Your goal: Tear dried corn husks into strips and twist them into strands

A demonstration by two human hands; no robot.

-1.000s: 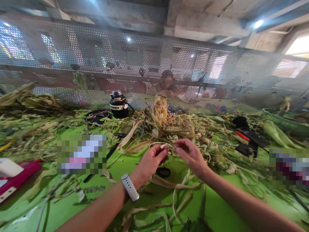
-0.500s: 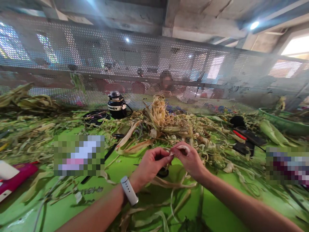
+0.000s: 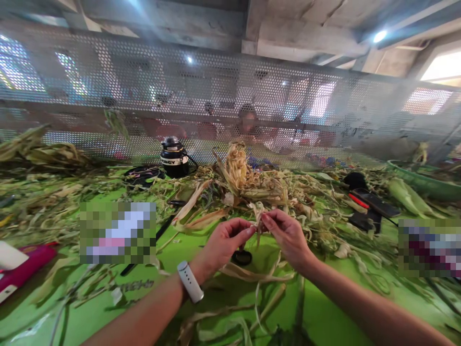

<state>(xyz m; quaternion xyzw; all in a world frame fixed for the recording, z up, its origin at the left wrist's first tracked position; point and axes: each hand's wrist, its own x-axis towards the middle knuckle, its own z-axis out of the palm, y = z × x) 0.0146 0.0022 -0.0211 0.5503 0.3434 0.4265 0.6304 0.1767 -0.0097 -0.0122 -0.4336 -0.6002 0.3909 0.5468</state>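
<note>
One view, from the wearer's head, looks forward and down on both hands [image 3: 223,242] and the near desk [image 3: 190,240], facing a perforated screen [image 3: 198,91].

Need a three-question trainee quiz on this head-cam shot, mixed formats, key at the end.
1. Multiple choice: what do the bare left hand and bare right hand hold between them?
a) a flat black phone
b) a pale, dry, husk-like strip
c) a wide green basin

2. True or false: the squat black bottle with a white lettered band stands in front of the grey perforated screen.

3. Fill in: the white strap with small holes is on the ____ wrist.

Key: 1 b; 2 true; 3 left.
</note>
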